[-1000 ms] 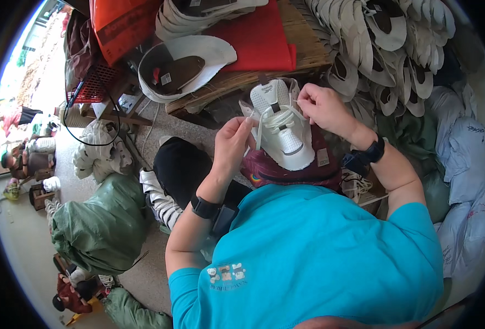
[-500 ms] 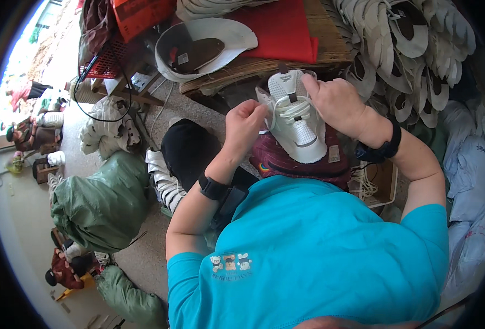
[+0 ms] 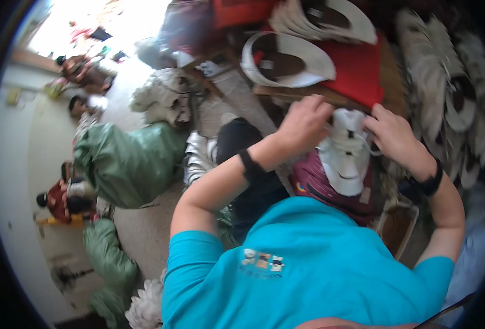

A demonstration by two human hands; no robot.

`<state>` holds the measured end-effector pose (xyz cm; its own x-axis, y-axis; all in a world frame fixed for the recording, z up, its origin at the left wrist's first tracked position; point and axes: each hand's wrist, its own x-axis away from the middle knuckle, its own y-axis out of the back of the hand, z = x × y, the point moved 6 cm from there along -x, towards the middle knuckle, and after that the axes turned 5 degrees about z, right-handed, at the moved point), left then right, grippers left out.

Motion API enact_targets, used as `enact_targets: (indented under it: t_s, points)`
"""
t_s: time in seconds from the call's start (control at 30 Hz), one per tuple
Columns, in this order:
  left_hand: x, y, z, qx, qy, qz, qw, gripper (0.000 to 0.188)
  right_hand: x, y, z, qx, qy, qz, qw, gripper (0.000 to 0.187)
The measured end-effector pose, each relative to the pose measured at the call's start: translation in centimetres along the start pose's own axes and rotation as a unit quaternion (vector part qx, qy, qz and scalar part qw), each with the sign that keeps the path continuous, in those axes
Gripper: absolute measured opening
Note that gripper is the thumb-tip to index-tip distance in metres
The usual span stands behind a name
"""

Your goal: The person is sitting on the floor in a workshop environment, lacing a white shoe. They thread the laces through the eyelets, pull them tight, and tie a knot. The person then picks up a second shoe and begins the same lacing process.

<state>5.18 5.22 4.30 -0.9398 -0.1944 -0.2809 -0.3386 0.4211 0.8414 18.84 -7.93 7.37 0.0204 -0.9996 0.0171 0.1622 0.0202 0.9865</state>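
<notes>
- The white shoe (image 3: 345, 151) stands on the person's lap, on a dark red cloth (image 3: 319, 183), between both hands, with its toe toward the person.
- The left hand (image 3: 304, 123) is closed at the upper left side of the shoe; what the fingers pinch is too blurred to tell.
- The right hand (image 3: 393, 134) is curled against the upper right side of the shoe, fingers bent at the laces (image 3: 357, 143).
- Just behind the hands is the wooden bench (image 3: 302, 93) with a red cloth (image 3: 360, 71) and white shoe uppers (image 3: 286, 59) on it.
- A green sack (image 3: 130, 164) lies on the floor at the left.
</notes>
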Motion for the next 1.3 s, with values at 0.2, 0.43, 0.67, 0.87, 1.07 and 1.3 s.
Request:
enact_targets:
  t_s: [0.2, 0.43, 0.67, 0.87, 1.07, 1.3]
  points:
    - [-0.7, -1.4, 1.9, 0.088, -0.069, 0.146, 0.983, 0.023, -1.9, 0.2, -0.7, -0.053, 0.074, 0.089, 0.992, 0.014]
    - [-0.6, -3.1, 2.7, 0.119, 0.029, 0.169, 0.978, 0.027, -2.5, -2.8, -3.7, -0.25, -0.042, 0.148, 0.956, 0.021]
    - [1.4, -5.5, 4.4, 0.292, 0.14, 0.016, 0.946, 0.023, -1.3, -7.0, -5.8, -0.441, -0.225, 0.035, 0.868, 0.018]
    - [2.5, -7.1, 3.9, 0.461, 0.238, -0.099, 0.849, 0.025, -0.2, -6.8, -5.2, -0.461, -0.22, -0.024, 0.859, 0.016]
    - [2.8, -6.8, 3.4, 0.499, 0.264, -0.105, 0.819, 0.025, 0.2, -4.5, -2.0, -0.411, -0.136, -0.057, 0.899, 0.009]
    - [-0.1, 0.9, -1.7, 0.481, 0.11, -0.142, 0.858, 0.022, -0.1, -1.0, -0.5, -0.501, -0.106, -0.082, 0.855, 0.005]
